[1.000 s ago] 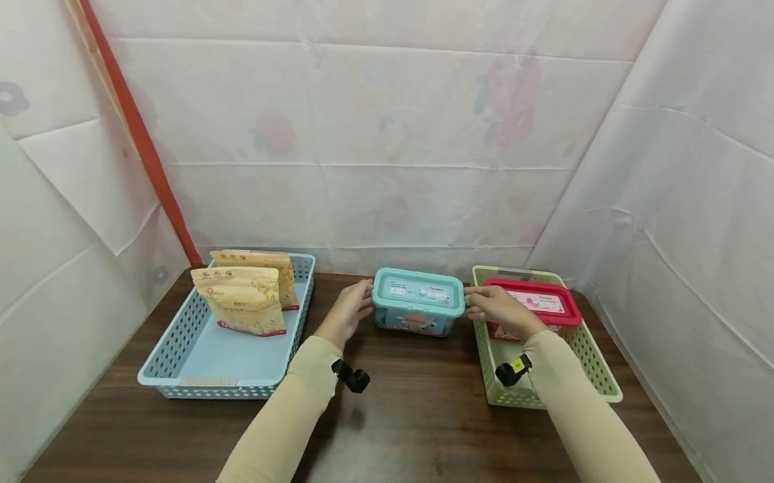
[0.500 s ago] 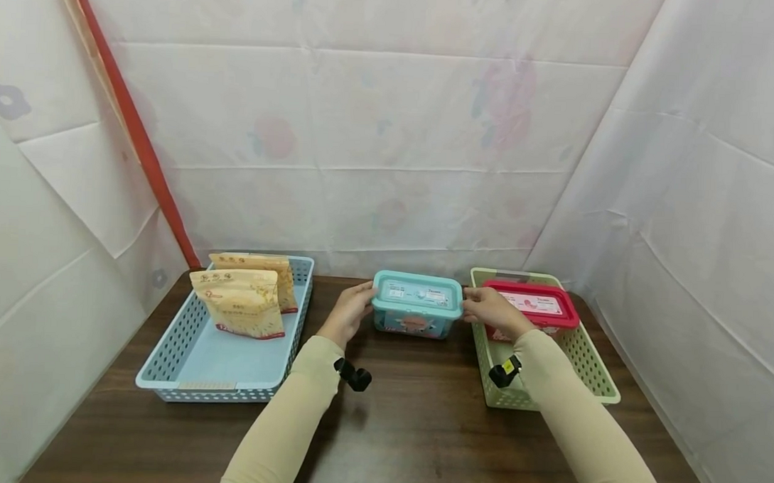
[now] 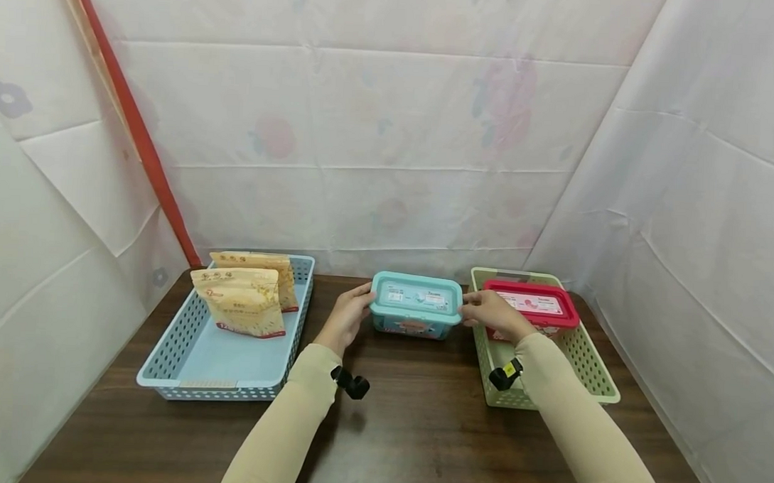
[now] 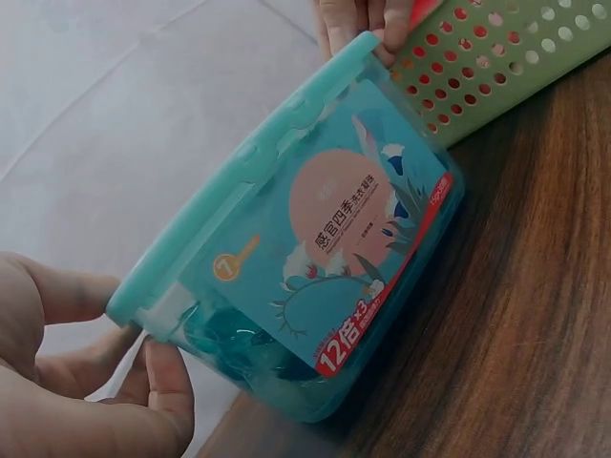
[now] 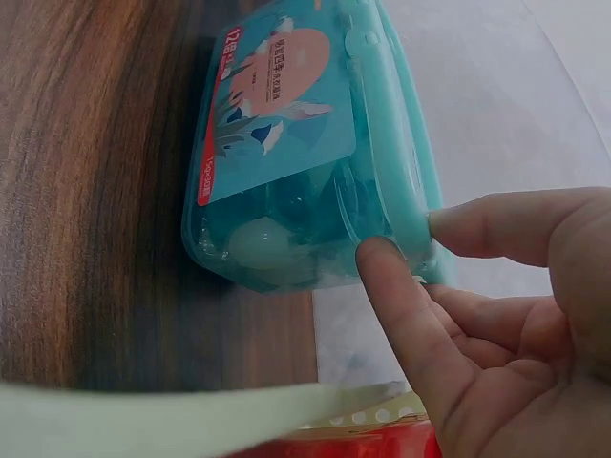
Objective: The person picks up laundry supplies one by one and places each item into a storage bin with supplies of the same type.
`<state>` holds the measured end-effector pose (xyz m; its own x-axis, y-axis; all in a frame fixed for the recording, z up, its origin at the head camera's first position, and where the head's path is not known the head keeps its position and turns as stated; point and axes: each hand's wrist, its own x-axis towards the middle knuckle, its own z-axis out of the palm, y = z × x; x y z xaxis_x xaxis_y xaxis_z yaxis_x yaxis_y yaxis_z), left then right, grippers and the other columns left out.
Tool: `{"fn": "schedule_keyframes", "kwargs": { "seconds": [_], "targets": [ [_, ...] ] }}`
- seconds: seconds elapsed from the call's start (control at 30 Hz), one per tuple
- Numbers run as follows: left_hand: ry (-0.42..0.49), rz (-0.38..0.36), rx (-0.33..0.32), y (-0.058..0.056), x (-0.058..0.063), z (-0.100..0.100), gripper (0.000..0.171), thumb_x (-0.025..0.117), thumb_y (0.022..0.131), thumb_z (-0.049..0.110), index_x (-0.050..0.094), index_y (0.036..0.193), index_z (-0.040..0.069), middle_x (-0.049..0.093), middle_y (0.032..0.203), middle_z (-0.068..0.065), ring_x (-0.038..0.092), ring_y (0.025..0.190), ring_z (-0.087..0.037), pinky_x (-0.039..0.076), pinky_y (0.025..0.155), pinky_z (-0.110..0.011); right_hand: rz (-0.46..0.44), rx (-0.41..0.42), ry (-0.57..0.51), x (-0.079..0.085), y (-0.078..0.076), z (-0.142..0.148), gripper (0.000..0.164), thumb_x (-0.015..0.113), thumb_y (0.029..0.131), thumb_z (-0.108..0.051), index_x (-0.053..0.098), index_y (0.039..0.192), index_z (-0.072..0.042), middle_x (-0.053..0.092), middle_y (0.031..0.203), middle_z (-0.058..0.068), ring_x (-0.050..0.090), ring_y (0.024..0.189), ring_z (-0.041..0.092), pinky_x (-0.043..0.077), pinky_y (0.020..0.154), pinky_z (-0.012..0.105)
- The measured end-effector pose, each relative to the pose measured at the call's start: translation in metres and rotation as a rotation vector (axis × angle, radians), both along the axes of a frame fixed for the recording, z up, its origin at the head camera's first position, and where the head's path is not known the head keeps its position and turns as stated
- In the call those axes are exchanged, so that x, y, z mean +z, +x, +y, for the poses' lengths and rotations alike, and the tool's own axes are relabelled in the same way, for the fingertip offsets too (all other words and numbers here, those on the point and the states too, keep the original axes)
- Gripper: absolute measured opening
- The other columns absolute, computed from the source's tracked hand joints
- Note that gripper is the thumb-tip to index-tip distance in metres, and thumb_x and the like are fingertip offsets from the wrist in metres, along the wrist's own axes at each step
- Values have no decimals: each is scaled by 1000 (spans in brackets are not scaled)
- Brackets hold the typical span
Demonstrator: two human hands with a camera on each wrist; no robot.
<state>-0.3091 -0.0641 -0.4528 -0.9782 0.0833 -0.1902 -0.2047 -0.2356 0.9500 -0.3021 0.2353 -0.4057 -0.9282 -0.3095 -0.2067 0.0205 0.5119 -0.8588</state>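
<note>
A teal plastic box of laundry capsules stands near the back of the table, its snap-on lid closed. The clear wall shows capsules inside. My left hand pinches the lid's rim at the left end, thumb above and fingers below, as the left wrist view shows. At the opposite end my right hand pinches the same rim between thumb and fingers. The near side of the lid leans slightly toward me. A red-lidded box sits in the green basket, partly hidden behind my right hand.
The green basket stands on the right, under my right forearm. On the left is a light blue basket holding two upright yellow pouches. White cloth walls enclose the back and sides of the dark wooden table.
The box has tipped slightly toward me, so less of its front shows below the lid. My right hand has shifted a little left; both hands keep their hold. The baskets stay put.
</note>
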Motion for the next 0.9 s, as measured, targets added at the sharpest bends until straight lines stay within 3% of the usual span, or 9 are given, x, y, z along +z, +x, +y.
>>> {"fn": "schedule_keyframes", "kwargs": {
  "seconds": [0.3, 0.5, 0.73, 0.9],
  "targets": [
    [21, 2, 31, 6, -2, -2, 48, 57, 102, 9, 46, 148, -1, 47, 147, -15, 51, 121, -24, 41, 106, -39, -52, -11, -28, -1, 3, 1, 51, 57, 102, -16, 44, 140, 15, 60, 126, 25, 65, 109, 36, 54, 94, 40],
    [14, 9, 53, 8, 1, -2, 46, 58, 101, 8, 49, 146, -2, 51, 144, -17, 54, 116, -23, 42, 106, -39, -43, 3, -55, 0, 5, -1, 50, 57, 102, -15, 44, 137, 18, 60, 122, 27, 65, 107, 37, 55, 92, 40],
    [43, 28, 52, 11, 11, -3, 48, 62, 100, 11, 50, 144, -2, 48, 147, -15, 52, 129, -26, 39, 111, -40, -5, -45, -77, 1, 6, 0, 50, 56, 103, -19, 44, 135, 17, 62, 115, 22, 69, 89, 23, 55, 90, 41],
    [70, 58, 61, 12, 21, -3, 49, 64, 99, 14, 51, 144, -1, 45, 150, -13, 49, 131, -25, 39, 111, -38, 7, -89, -56, 13, 11, -1, 50, 55, 104, -27, 46, 137, 10, 60, 120, 20, 68, 98, 29, 51, 94, 47]
  ]
}}
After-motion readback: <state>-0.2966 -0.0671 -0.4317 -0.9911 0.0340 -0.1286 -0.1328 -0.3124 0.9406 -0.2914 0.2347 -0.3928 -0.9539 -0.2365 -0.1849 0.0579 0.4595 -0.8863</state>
